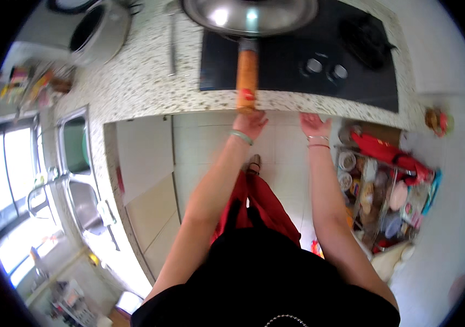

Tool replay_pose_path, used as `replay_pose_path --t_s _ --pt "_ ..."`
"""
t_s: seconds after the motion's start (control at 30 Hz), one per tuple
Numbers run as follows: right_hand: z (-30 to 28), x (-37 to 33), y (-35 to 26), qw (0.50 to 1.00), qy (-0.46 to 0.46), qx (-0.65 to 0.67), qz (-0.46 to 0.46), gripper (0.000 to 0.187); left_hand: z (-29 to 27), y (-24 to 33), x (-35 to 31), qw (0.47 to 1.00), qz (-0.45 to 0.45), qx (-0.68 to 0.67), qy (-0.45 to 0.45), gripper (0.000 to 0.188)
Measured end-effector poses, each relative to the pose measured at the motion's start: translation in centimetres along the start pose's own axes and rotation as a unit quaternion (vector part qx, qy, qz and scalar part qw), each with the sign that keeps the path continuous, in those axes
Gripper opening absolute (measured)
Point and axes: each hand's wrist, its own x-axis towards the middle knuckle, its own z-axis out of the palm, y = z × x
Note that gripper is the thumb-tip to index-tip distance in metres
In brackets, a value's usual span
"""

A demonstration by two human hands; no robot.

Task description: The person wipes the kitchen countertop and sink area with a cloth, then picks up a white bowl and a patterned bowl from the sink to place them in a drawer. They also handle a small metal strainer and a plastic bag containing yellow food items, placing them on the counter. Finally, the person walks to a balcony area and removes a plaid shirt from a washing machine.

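Note:
My left hand point(249, 125) is just below the end of a brown wok handle point(247, 71), at the front edge of the countertop. Its fingers are blurred and partly covered by the handle and the edge, so I cannot make out a grip. The shiny metal wok point(276, 20) sits on the black cooktop point(281, 71), its handle reaching out past the counter front. Farther right, my right hand point(315, 126) is at the same edge, with its fingertips hidden under the counter. A bracelet is on each wrist.
Left of the cooktop, a long-handled utensil point(172, 46) lies on the speckled countertop point(140, 82), near a pot point(101, 34). A sink point(84, 204) is on the left. At right stands a rack point(371, 191) of jars and packages, with a red bag point(387, 152) on top.

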Motion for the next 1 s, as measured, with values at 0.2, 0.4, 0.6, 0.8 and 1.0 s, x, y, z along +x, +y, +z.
replay_pose_path --t_s 0.2,0.4,0.6,0.8,1.0 --pt "-0.9 -0.1 0.6 0.999 0.004 -0.029 -0.028 0.091 0.7 0.2 -2.8 1.0 -0.014 0.007 0.017 0.039" --pt "-1.3 -7.2 10.4 0.987 -0.017 -0.117 0.112 0.074 -3.0 4.3 -9.1 0.999 0.017 -0.045 -0.001 0.043" --pt "1.8 -15.5 27.6 0.911 -0.164 -0.246 0.287 0.055 -11.1 13.5 -18.0 0.977 0.153 -0.137 -0.051 0.04" --pt "4.6 -24.7 45.7 0.817 -0.267 -0.326 0.394 0.043 -21.0 24.2 -30.6 0.911 0.346 -0.208 -0.089 0.04" --pt "1.9 -32.6 60.8 0.728 -0.289 -0.381 0.491 0.035 -32.4 29.8 -39.6 0.835 0.465 -0.28 -0.092 0.04"
